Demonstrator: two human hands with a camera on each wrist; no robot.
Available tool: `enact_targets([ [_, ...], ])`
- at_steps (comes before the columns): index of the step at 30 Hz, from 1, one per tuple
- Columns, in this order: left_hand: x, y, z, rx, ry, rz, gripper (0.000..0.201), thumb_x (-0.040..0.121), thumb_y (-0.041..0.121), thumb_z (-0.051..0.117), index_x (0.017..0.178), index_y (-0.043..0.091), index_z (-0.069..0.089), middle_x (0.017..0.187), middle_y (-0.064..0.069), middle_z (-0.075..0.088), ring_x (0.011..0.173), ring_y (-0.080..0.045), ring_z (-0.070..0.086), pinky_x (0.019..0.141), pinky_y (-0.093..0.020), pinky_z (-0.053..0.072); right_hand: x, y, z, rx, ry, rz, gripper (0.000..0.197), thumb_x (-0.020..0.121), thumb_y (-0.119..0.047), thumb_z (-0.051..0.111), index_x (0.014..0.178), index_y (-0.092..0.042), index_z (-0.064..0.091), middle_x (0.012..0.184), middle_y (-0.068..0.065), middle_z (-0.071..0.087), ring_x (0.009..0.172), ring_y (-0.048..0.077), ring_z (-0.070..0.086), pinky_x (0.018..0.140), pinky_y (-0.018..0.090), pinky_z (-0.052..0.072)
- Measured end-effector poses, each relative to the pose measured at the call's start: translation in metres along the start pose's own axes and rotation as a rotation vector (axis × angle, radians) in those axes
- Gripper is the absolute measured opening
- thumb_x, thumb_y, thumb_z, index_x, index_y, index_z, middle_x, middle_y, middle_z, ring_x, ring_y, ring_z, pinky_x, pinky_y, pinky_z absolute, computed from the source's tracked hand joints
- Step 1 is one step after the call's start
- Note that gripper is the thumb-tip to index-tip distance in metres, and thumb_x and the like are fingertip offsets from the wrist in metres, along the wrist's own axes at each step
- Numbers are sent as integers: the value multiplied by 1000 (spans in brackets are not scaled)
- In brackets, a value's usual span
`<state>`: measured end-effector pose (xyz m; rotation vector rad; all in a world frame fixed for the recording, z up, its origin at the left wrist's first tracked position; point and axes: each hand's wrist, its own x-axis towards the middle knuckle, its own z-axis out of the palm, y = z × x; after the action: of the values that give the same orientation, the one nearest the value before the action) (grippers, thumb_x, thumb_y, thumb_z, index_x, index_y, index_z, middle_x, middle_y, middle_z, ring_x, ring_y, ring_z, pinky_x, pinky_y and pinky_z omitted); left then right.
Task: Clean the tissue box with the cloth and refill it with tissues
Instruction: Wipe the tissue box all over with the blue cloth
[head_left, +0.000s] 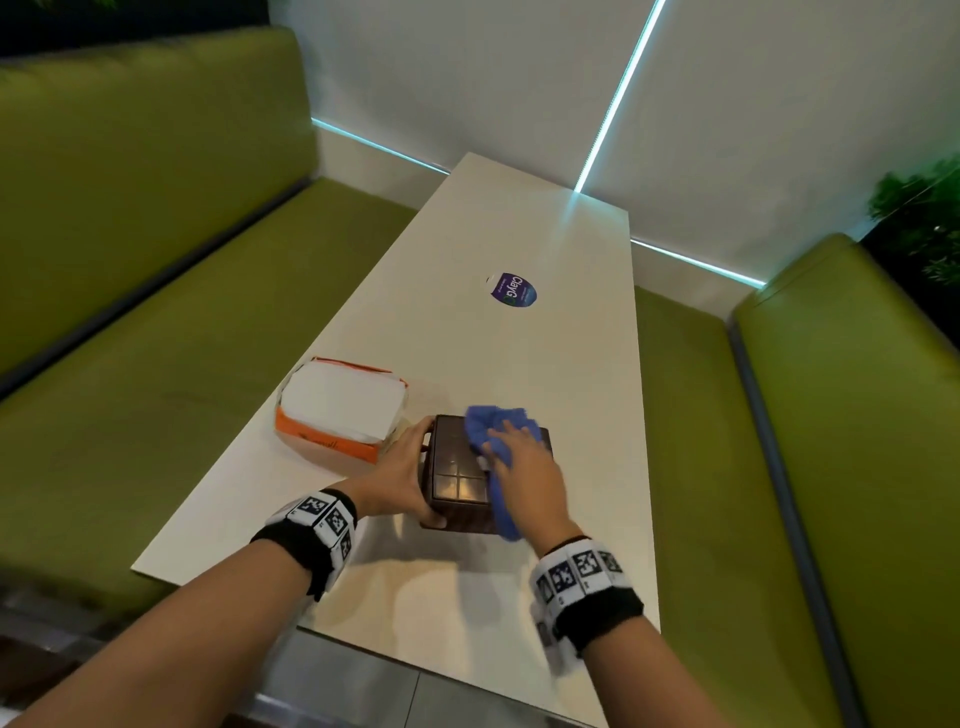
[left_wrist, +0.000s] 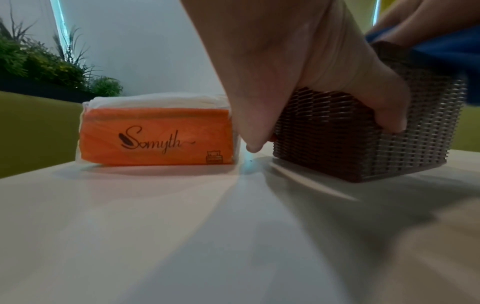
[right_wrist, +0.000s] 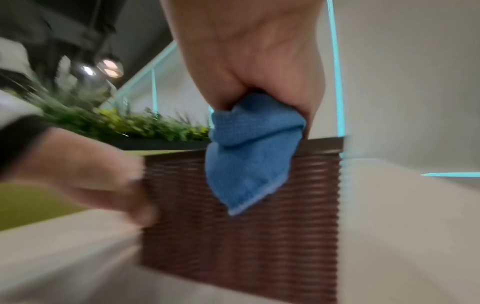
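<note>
A brown woven tissue box (head_left: 457, 475) stands on the white table (head_left: 519, 364), its lid showing a grid of squares. My left hand (head_left: 402, 470) grips the box's left side, thumb on the near wall and fingers round the far corner. My right hand (head_left: 522, 457) holds a bunched blue cloth (head_left: 491, 426) down on the lid's right part. One corner of the cloth (right_wrist: 249, 156) hangs over the box's (right_wrist: 233, 236) near wall, below the right hand (right_wrist: 246, 61). The left wrist view shows my left hand (left_wrist: 324, 82) on the box (left_wrist: 350, 148). An orange tissue pack (head_left: 340, 410) lies just left, open on top.
A round blue sticker (head_left: 511, 290) sits on the table's far half. Green benches (head_left: 182, 338) run along both long sides of the table. White walls with light strips close the far end. Plants (left_wrist: 52, 67) stand behind the bench back.
</note>
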<state>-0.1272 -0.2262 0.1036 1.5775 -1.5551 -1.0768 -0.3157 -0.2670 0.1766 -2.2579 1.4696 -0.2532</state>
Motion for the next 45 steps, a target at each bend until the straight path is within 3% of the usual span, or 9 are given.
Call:
enact_targets([
  [4,0,4,5,-11,19,-27,140,34,34,89,149,17,10,138,1,32,128,-12,30,103,-22,25,18,-2,-3,-30,108,138,30,98,-21,43,119,-11,63,131,10,56,126,32,49,99,39,43],
  [7,1,6,4,36,29,-37,139,30,48,79,147,12,14,132,4,31,126,-12,31,99,-15,22,7,-43,23,-89,33,-9,40,100,-26,44,137,-13,51,150,12,41,141,31,34,114,41,31],
  [14,0,5,4,34,24,-50,144,36,45,90,150,11,9,136,5,30,128,-9,31,114,-29,24,-53,9,16,-30,5,-105,48,98,-24,51,145,-26,39,158,-5,27,149,16,17,115,18,5],
  [21,0,-1,3,13,29,-40,149,32,45,90,151,12,7,147,0,27,137,-15,28,119,-41,25,-43,-21,39,-94,109,8,46,96,-24,53,141,-12,48,153,12,38,143,33,31,118,39,26],
  [26,1,4,4,-8,13,41,110,41,36,93,133,19,35,128,8,43,116,15,39,111,-25,30,-1,-47,36,-71,-15,-94,45,101,-21,43,145,-20,40,159,4,25,149,26,16,120,38,9],
  [30,0,2,3,-37,4,0,138,34,27,93,147,16,15,135,-1,39,126,-16,41,110,-36,36,15,9,3,-6,73,33,43,99,-14,46,141,-22,46,156,4,33,145,24,27,117,35,21],
  [34,3,6,2,-47,-43,-25,137,38,20,95,148,19,13,138,1,37,129,-16,37,113,-37,31,12,39,-8,90,162,195,35,96,-10,46,131,-11,54,140,11,51,129,30,48,103,37,40],
  [42,5,1,-1,-48,-15,47,113,37,39,87,134,17,34,125,19,49,117,6,50,99,-9,36,-20,-39,46,-32,61,-180,50,96,-22,52,144,-16,43,154,11,35,145,32,25,120,40,10],
  [45,7,-6,-1,-82,-37,17,128,36,23,93,142,24,21,136,10,44,126,-9,48,108,-32,41,-12,5,16,7,34,-69,47,99,-17,47,145,-20,41,157,4,30,147,23,22,120,37,10],
])
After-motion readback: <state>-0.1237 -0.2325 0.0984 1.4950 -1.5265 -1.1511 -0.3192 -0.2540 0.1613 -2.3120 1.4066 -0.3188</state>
